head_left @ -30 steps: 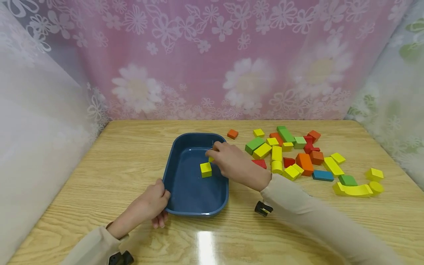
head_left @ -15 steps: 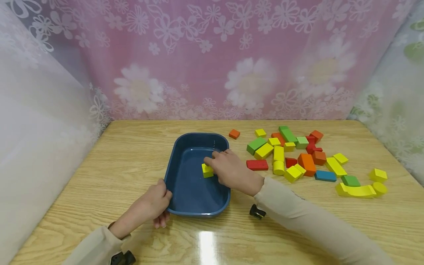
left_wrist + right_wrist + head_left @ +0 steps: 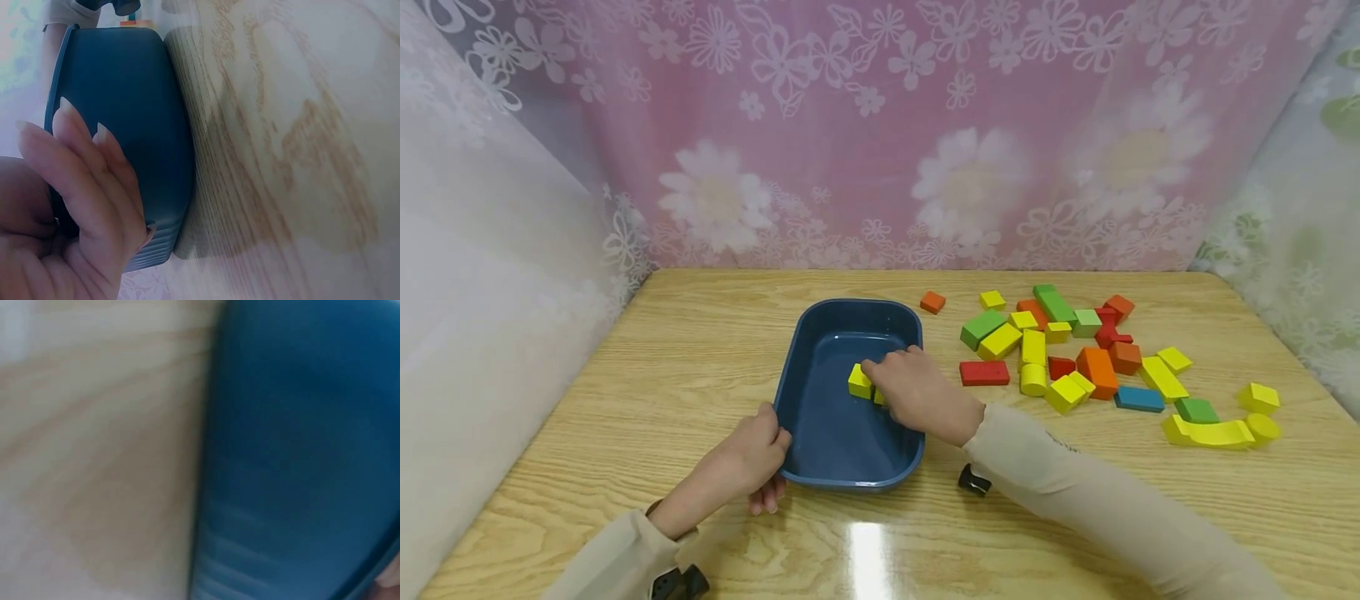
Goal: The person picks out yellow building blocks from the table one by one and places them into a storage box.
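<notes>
A dark blue tray [image 3: 820, 450] with rounded corners stands on the wooden table. At its near left corner my left hand [image 3: 748, 454] grips the rim; in the left wrist view the fingers [image 3: 103, 181] lie against the outer wall. My right hand [image 3: 921, 396] reaches over the right rim into the tray, fingers bent down. A yellow cube [image 3: 860, 381] sits on the tray floor at its fingertips. Beside that cube, a second yellow block [image 3: 878, 398] shows only a sliver under the right hand, which pinches it; the fingertips are hidden. The right wrist view shows mostly the tray's outer wall [image 3: 294, 456], blurred.
Right of the tray lie several loose wooden blocks, among them a red block [image 3: 984, 373], a blue block [image 3: 1139, 399], an orange block [image 3: 1097, 372] and a yellow arch [image 3: 1208, 432]. A small orange block [image 3: 932, 302] lies behind. A pink flowered curtain [image 3: 850, 167] hangs at the back.
My right hand has moved toward the near side inside the tray with the second yellow block. The first yellow cube has shifted slightly left. My left hand stays on the rim.
</notes>
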The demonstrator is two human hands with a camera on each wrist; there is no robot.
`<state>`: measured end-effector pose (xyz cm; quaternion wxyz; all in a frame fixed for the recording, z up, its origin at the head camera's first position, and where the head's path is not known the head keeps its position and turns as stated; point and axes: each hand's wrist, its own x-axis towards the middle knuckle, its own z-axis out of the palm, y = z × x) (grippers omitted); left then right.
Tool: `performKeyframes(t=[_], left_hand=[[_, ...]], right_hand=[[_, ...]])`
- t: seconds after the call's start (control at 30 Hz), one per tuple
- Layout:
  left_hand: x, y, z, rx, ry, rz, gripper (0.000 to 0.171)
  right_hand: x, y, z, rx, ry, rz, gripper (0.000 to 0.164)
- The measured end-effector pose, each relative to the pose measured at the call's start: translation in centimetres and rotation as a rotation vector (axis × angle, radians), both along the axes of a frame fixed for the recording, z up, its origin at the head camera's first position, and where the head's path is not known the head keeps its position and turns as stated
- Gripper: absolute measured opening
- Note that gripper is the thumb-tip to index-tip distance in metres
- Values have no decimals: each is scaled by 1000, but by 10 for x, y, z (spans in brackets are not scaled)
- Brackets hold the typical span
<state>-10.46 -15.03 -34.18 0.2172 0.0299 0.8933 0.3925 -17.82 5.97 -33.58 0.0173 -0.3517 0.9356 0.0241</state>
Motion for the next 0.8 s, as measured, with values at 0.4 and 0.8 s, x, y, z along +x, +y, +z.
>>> performKeyframes(t=[0.4,0.8], left_hand=[[2,-1,-2,5,13,24,41],[2,0,1,-23,40,16,33]], right_hand=[[0,-6,-6,-32,-6,-28,23],[-29,47,12,-324,255,76,6]])
